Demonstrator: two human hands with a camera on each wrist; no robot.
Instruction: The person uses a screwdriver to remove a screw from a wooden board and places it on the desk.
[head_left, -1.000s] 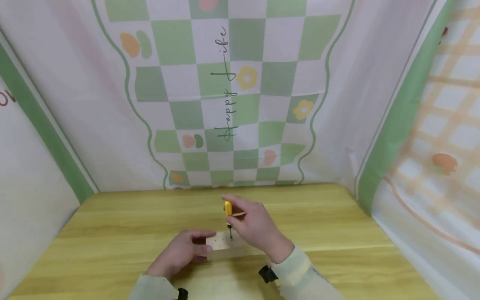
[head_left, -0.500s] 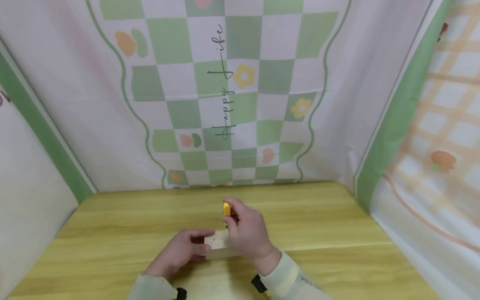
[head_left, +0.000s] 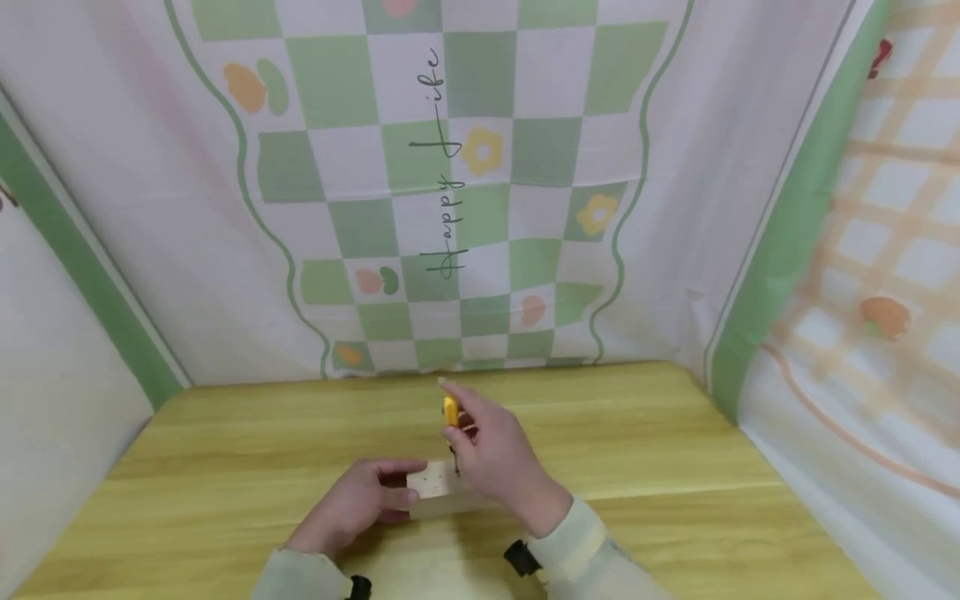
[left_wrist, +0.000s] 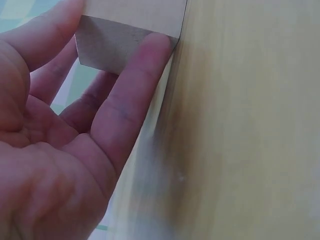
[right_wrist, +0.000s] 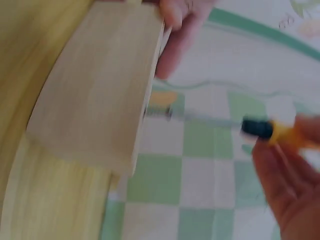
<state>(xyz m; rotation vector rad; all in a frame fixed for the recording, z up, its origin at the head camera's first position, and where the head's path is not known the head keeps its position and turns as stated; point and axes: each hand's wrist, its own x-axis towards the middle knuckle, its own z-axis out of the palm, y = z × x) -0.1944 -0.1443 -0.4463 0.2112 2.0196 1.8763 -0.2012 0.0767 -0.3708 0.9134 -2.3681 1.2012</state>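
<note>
A pale wooden block (head_left: pixel 442 506) lies on the table, small dark marks dotting its upper face. Its left end is gripped by my left hand (head_left: pixel 360 502), thumb on the near side and fingers round the far side. In the left wrist view, a fingertip presses against the end face of the block (left_wrist: pixel 107 45). My right hand (head_left: pixel 504 454) holds a screwdriver (head_left: pixel 451 412) upright over the block by its yellow handle. In the right wrist view, the blurred screwdriver shaft (right_wrist: pixel 210 119) reaches to a screw (right_wrist: pixel 157 113) sticking out of the block's upper face.
The wood-grain table (head_left: pixel 645 467) spreads out on both sides of the block. Behind it hangs a green-and-white checked cloth (head_left: pixel 487 275), with another patterned cloth (head_left: pixel 862 275) along the right. Both wrists carry a black strapped device (head_left: pixel 521 557).
My right hand turned inward over the screwdriver half a second ago and now has rolled back, index finger raised at the handle's top. The left hand and block stay put; the head view shifts slightly.
</note>
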